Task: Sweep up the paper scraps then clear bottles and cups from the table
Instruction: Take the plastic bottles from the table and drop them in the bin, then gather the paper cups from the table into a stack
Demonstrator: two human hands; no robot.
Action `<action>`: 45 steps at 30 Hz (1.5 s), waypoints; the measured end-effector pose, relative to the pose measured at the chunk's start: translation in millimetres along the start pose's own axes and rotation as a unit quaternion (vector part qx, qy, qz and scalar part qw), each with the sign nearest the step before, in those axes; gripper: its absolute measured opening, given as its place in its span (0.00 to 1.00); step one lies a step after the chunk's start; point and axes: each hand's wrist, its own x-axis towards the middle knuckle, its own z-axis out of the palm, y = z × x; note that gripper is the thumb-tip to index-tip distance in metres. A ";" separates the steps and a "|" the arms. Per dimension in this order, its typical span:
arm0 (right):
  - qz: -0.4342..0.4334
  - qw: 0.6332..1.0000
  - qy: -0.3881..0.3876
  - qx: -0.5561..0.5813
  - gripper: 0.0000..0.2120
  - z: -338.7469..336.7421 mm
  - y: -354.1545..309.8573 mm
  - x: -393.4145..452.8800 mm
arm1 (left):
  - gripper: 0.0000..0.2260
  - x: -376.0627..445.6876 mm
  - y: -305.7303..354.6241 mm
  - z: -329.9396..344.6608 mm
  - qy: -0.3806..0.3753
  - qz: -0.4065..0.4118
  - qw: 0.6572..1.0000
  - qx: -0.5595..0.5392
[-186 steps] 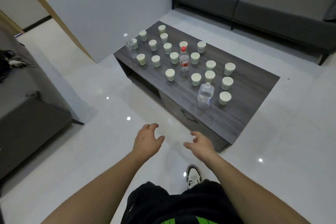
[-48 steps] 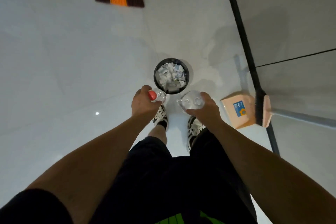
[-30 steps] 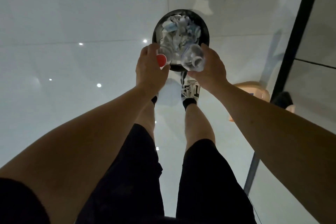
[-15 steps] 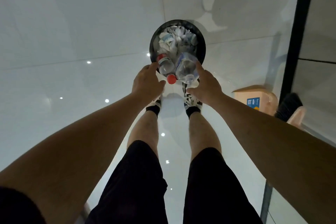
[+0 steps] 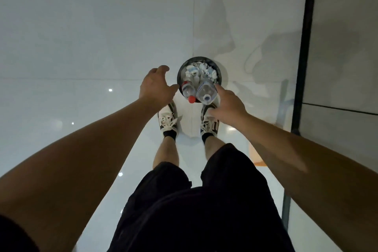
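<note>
In the head view, a person is standing over a round black bin (image 5: 179,80) on the white floor (image 5: 81,47), its near rim just beyond their two sneakers. Two bottles are lying side by side on top of the paper scraps (image 5: 199,69) — the red-capped bottle (image 5: 188,92) on the left and the clear bottle (image 5: 205,93) on the right, both necks pointing toward the person. The left hand (image 5: 156,86) is hovering just left of the bin, fingers spread and holding nothing. The right hand (image 5: 229,105) is hanging beside the clear bottle, fingers relaxed and empty — whether a fingertip is touching the bottle, I cannot tell.
</note>
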 end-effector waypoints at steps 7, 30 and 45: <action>-0.112 0.992 -0.021 -0.056 0.45 -37.4 -120.9 -54.8 | 0.29 -90.9 1.5 -110.4 0.090 0.013 0.996 0.000; -0.519 0.821 -0.037 -0.234 0.44 275.4 -450.8 -427.0 | 0.30 -622.3 -363.1 -216.3 0.446 -0.299 0.836 -0.115; -0.611 0.624 -0.285 -0.395 0.44 664.2 -506.8 -585.7 | 0.30 -905.7 -567.3 -73.4 0.485 -0.576 0.622 -0.213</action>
